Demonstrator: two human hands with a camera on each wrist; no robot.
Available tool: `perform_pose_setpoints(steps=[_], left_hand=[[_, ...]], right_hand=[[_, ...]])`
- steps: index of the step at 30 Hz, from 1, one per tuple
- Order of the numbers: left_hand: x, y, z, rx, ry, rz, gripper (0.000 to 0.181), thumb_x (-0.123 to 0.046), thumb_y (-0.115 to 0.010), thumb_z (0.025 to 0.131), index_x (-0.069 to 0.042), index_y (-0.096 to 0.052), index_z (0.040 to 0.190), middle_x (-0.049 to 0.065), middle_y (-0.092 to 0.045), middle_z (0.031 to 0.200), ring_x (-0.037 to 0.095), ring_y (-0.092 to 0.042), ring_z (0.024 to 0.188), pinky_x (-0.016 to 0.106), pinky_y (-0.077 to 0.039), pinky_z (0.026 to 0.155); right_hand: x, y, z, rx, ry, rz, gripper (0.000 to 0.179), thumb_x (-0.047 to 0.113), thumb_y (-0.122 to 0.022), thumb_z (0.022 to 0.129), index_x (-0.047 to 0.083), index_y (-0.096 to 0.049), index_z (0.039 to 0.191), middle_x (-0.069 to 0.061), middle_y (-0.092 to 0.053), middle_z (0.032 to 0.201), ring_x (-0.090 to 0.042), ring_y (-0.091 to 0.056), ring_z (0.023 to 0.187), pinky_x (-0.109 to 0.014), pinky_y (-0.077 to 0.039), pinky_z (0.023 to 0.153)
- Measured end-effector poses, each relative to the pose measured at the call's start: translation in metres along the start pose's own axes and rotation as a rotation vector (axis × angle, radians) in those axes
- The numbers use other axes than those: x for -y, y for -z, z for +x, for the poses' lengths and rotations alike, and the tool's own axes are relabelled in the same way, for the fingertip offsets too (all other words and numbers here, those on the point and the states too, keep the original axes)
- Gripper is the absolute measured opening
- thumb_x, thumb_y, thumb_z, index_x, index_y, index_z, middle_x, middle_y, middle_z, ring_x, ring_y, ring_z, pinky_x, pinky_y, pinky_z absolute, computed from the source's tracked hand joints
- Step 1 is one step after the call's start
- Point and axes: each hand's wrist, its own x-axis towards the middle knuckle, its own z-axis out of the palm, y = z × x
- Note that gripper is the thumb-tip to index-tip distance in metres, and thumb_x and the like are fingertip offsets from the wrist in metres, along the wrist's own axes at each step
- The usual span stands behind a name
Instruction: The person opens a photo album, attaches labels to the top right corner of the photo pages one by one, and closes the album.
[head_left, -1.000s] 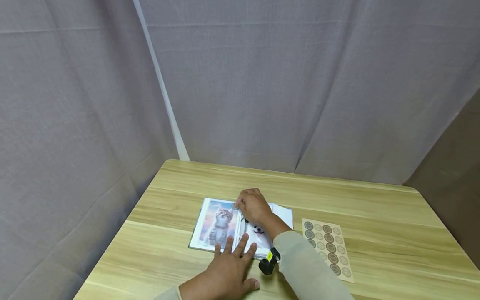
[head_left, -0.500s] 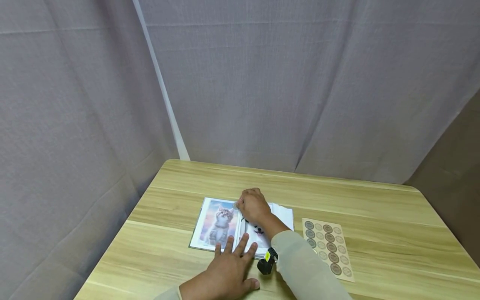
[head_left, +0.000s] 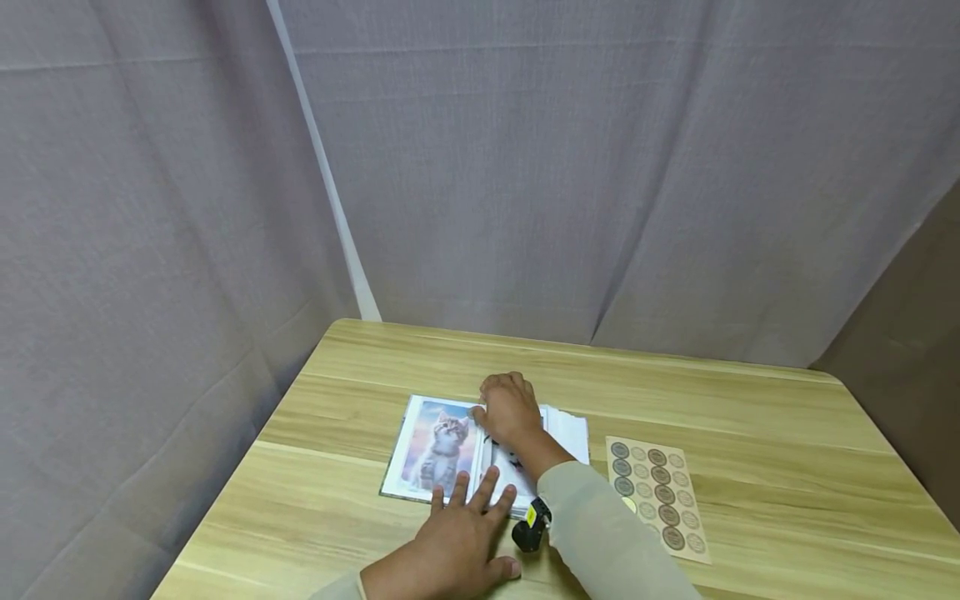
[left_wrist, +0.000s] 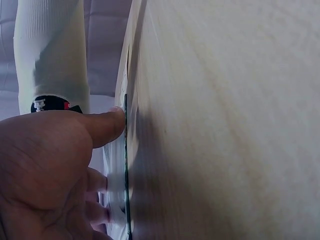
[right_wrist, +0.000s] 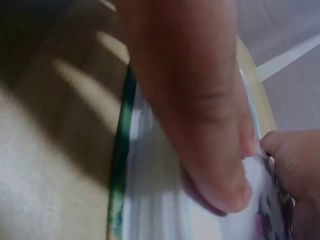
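Note:
An open photo album [head_left: 393, 475] lies on the table, a kitten picture [head_left: 442, 446] on its left page and a white dog picture, partly covered, on its right. My left hand [head_left: 461, 542] rests with spread fingers over the album's near edge. At the far end of the fold, my right hand [head_left: 512, 412] presses its thumb on the kitten page's upper right corner. A small round sticker [head_left: 472, 412] there is mostly hidden by that thumb. In the right wrist view, a finger [right_wrist: 210, 165] presses down on the page.
A tan sheet of round stickers [head_left: 663, 500], dark and light in columns, lies right of the album, partly behind the right sleeve [head_left: 607, 533]. Grey curtains [head_left: 487, 167] hang behind and left of the wooden table [head_left: 750, 433].
My right thumb has come down over the round sticker, and the right hand's fingers have shifted slightly away from me. The left hand stays in place on the album.

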Motion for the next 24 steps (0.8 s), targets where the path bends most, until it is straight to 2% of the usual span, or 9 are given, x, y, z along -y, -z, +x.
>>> perform_pose_setpoints(steps=[3, 6, 9, 13, 18, 21, 24], left_hand=[[0.001, -0.001, 0.001, 0.002, -0.003, -0.001, 0.091, -0.073, -0.059, 0.089, -0.026, -0.031, 0.162, 0.01, -0.018, 0.169, 0.051, -0.029, 0.145, 0.071, -0.034, 0.106], [0.001, -0.001, 0.001, 0.003, -0.004, 0.0, 0.091, -0.073, -0.059, 0.089, -0.026, -0.031, 0.162, 0.01, -0.018, 0.169, 0.051, -0.029, 0.145, 0.071, -0.034, 0.106], [0.001, -0.002, 0.001, 0.0, -0.002, 0.002, 0.091, -0.073, -0.059, 0.089, -0.027, -0.031, 0.162, 0.01, -0.018, 0.169, 0.05, -0.029, 0.145, 0.071, -0.034, 0.106], [0.002, -0.001, 0.002, -0.003, -0.002, 0.009, 0.091, -0.073, -0.059, 0.089, -0.027, -0.031, 0.162, 0.01, -0.019, 0.169, 0.051, -0.03, 0.145, 0.071, -0.034, 0.106], [0.004, 0.0, 0.002, 0.003, -0.006, 0.012, 0.09, -0.072, -0.059, 0.09, -0.026, -0.032, 0.162, 0.011, -0.019, 0.169, 0.051, -0.031, 0.144, 0.072, -0.035, 0.105], [0.004, 0.0, 0.003, 0.01, -0.004, 0.015, 0.09, -0.072, -0.059, 0.09, -0.026, -0.031, 0.162, 0.011, -0.019, 0.169, 0.051, -0.03, 0.145, 0.072, -0.035, 0.105], [0.005, 0.001, 0.003, 0.014, -0.003, 0.018, 0.09, -0.072, -0.059, 0.09, -0.026, -0.031, 0.162, 0.011, -0.019, 0.169, 0.051, -0.03, 0.145, 0.071, -0.035, 0.105]], right_hand=[[0.0, 0.0, 0.0, -0.01, 0.016, -0.002, 0.018, 0.037, -0.073, 0.096, 0.02, -0.067, 0.1, -0.006, -0.058, 0.139, -0.029, -0.042, 0.136, -0.046, -0.028, 0.117], [0.0, 0.0, 0.0, 0.011, 0.051, -0.016, 0.016, 0.035, -0.071, 0.098, 0.024, -0.071, 0.086, -0.006, -0.053, 0.147, -0.03, -0.037, 0.142, -0.046, -0.024, 0.119], [0.0, 0.0, -0.001, 0.024, 0.077, -0.024, 0.016, 0.034, -0.07, 0.098, 0.024, -0.077, 0.087, -0.004, -0.051, 0.15, -0.029, -0.033, 0.145, -0.045, -0.022, 0.121], [-0.002, 0.002, -0.003, 0.036, 0.098, -0.033, 0.017, 0.038, -0.071, 0.097, 0.024, -0.08, 0.094, -0.006, -0.049, 0.152, -0.031, -0.032, 0.145, -0.047, -0.024, 0.12], [-0.007, 0.007, -0.01, 0.093, 0.117, 0.012, 0.027, 0.043, -0.069, 0.098, 0.024, -0.079, 0.113, -0.014, -0.044, 0.156, -0.036, -0.03, 0.146, -0.054, -0.026, 0.118], [-0.009, 0.01, -0.014, 0.124, 0.122, 0.055, 0.03, 0.042, -0.068, 0.098, 0.024, -0.076, 0.122, -0.018, -0.04, 0.158, -0.039, -0.027, 0.148, -0.057, -0.026, 0.117], [-0.011, 0.013, -0.019, 0.121, 0.133, 0.082, 0.033, 0.038, -0.069, 0.098, 0.022, -0.074, 0.126, -0.02, -0.04, 0.158, -0.04, -0.027, 0.148, -0.059, -0.025, 0.117]])
